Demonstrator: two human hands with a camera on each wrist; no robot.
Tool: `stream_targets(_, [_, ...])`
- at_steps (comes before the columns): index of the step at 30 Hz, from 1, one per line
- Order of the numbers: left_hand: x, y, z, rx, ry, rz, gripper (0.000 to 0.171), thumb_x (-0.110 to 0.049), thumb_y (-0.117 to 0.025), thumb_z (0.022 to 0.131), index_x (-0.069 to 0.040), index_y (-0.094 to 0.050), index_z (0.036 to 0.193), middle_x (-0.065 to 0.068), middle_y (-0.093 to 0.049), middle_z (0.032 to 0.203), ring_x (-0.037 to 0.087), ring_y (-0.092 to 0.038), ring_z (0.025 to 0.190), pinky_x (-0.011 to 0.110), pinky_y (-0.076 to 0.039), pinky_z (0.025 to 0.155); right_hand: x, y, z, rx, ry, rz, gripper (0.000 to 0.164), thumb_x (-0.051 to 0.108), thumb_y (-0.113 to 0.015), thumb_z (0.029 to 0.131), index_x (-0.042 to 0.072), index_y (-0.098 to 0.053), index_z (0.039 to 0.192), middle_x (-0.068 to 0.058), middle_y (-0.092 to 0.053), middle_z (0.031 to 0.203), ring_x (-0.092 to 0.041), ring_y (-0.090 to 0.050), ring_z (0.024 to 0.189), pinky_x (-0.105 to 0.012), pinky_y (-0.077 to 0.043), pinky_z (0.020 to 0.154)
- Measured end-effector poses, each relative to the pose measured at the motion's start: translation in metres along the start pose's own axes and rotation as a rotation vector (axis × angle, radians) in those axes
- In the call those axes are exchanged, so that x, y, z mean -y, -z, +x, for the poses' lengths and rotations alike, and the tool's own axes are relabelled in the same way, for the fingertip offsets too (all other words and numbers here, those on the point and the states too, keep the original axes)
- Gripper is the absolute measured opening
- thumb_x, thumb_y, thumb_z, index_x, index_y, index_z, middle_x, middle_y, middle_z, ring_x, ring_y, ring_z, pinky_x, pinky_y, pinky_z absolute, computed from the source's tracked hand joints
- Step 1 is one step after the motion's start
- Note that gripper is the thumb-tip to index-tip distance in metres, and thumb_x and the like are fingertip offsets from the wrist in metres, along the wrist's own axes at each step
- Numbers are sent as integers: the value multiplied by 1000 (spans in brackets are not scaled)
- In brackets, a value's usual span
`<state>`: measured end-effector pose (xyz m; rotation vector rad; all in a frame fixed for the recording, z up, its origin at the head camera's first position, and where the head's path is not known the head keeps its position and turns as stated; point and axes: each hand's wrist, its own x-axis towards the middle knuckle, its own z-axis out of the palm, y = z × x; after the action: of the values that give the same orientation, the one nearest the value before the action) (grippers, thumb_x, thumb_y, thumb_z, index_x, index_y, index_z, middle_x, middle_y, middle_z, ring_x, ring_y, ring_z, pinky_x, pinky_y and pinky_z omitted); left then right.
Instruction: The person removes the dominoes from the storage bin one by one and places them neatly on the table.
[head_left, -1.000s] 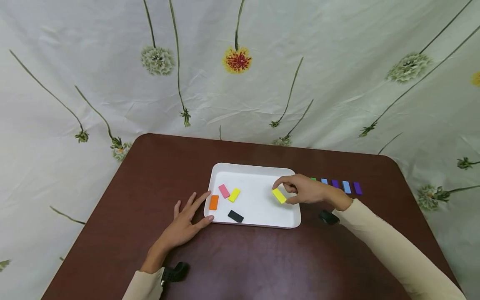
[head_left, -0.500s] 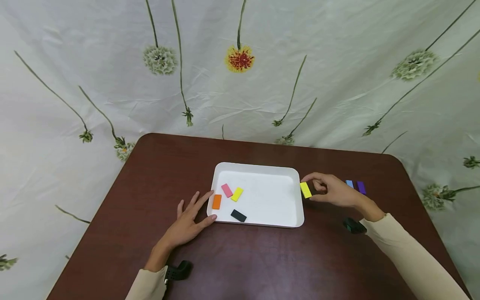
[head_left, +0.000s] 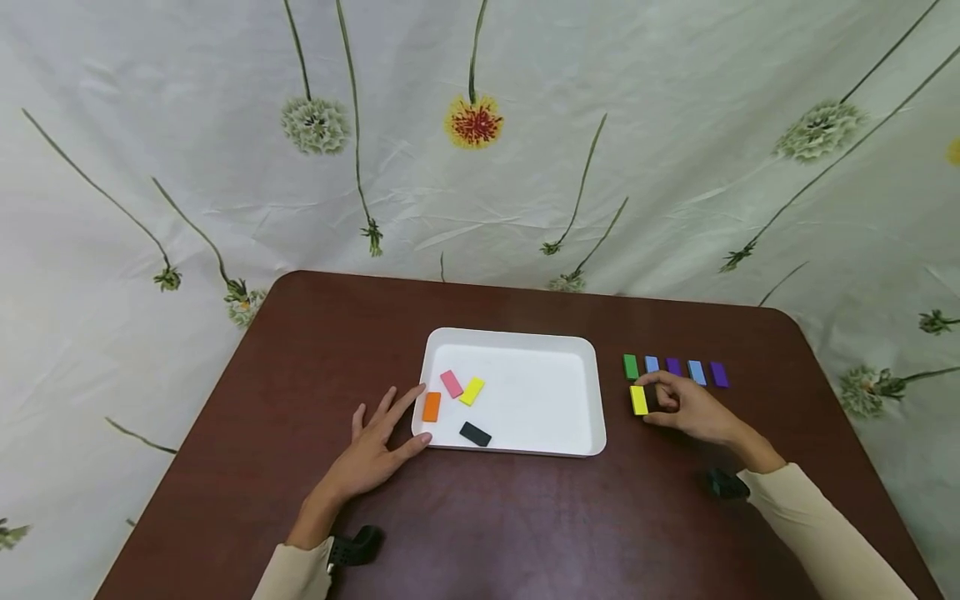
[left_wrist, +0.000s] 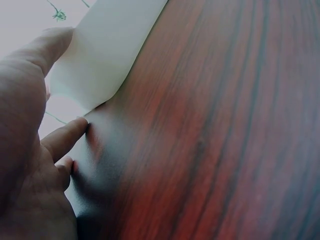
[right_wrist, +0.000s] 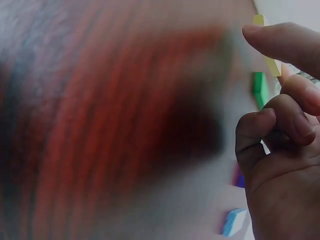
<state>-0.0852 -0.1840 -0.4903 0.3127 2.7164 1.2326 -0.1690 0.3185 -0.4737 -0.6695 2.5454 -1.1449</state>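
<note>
My right hand point(head_left: 693, 410) pinches a yellow block point(head_left: 639, 400) between thumb and fingers, just in front of the green block point(head_left: 630, 367) on the table. In the right wrist view, the thumb and a fingertip hold that yellow block's point(right_wrist: 272, 66) ends while the other fingers curl in. Whether it touches the table I cannot tell. A shallow white tray point(head_left: 540, 400) lies to the left. At its left edge rests my left hand point(head_left: 367, 454), fingers spread, with thumb and index finger touching the rim. Inside lie pink point(head_left: 452, 384), yellow point(head_left: 472, 391), orange point(head_left: 431, 407) and black blocks point(head_left: 476, 434).
Right of the green block, a row continues with a light blue block point(head_left: 652, 364), a purple block point(head_left: 673, 367), another light blue block point(head_left: 697, 372) and another purple block point(head_left: 719, 374). The dark wooden table point(head_left: 495, 517) meets a flower-printed cloth point(head_left: 420, 167) behind.
My right hand has carried the yellow block from over the tray's right side, rightward past the rim, to a spot before the green block. The left hand stays at the tray's edge.
</note>
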Motion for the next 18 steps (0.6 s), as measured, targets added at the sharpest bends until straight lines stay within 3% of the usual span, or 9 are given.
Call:
stream_targets(8, [1, 0, -1, 0, -2, -2, 77, -45, -69, 93, -34, -29, 158, 11, -37, 160, 40, -12, 154, 68, 9, 113, 0, -3, 2, 18, -56, 5, 44, 5, -79, 85, -2, -59, 124, 6, -29, 71, -2, -30, 61, -25, -33, 61])
stream_targets(18, [1, -1, 1, 2, 3, 2, 77, -46, -68, 93, -37, -27, 158, 11, -33, 162, 40, -11, 154, 68, 10, 113, -8, -2, 2, 44, -67, 37, 47, 6, -78, 85, -4, -57, 126, 6, -29, 71, -2, -32, 61, -25, -34, 62])
